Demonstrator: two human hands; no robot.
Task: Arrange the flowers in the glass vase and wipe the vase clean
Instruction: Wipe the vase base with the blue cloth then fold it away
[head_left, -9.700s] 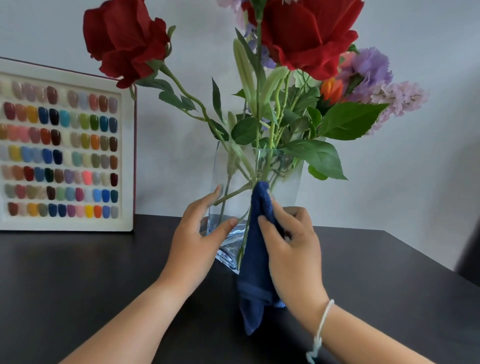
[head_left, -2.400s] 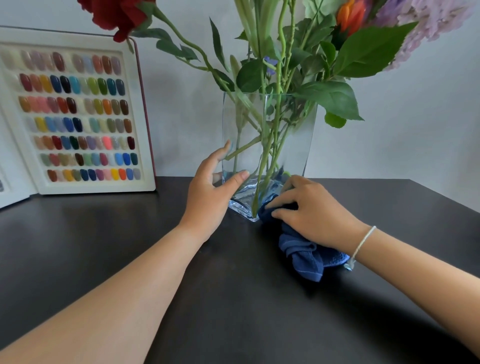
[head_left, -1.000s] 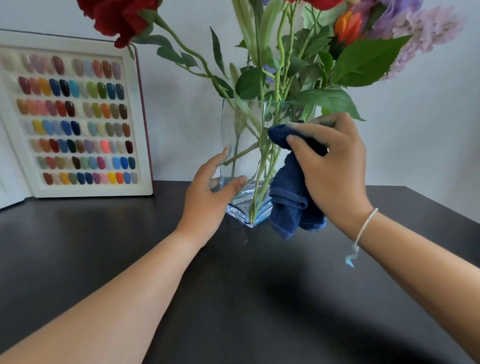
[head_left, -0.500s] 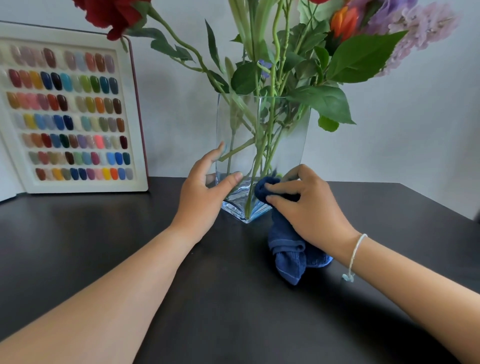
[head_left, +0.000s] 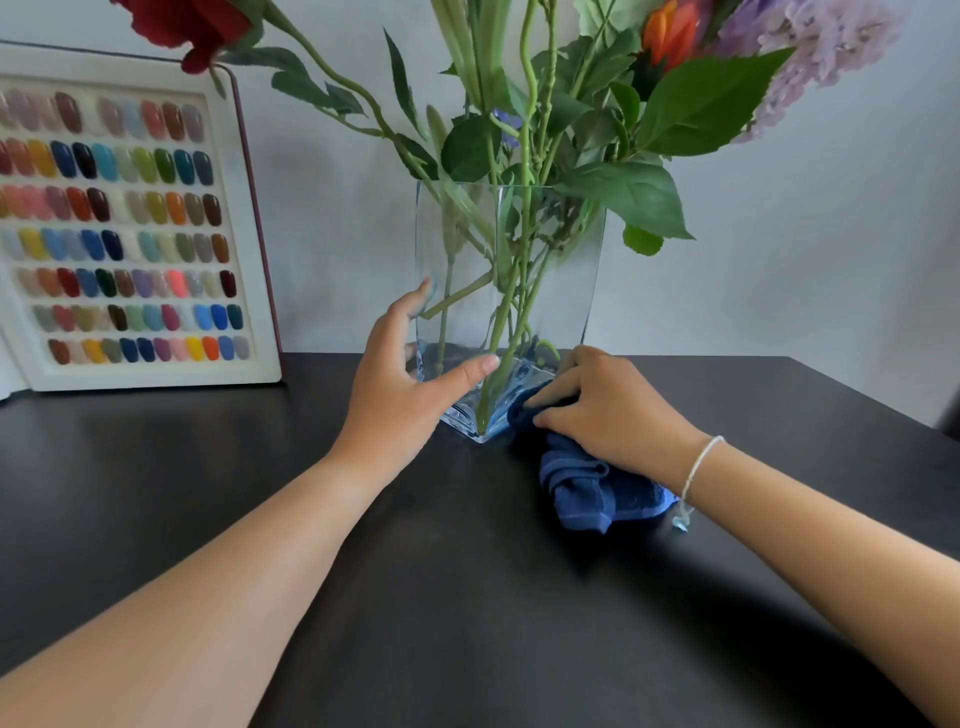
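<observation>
Glass vase (head_left: 550, 270) holds flowers (head_left: 524, 156); right hand (head_left: 613, 410) presses cloth (head_left: 592, 493).

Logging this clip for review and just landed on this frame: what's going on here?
A person is wiping a glass vase that stands on a dark table with the flowers already in it. The left hand steadies the vase's left side near the base. The right hand presses a blue cloth against the lower right face, down by the tabletop. A nail colour chart leans against the wall to the left.
</observation>
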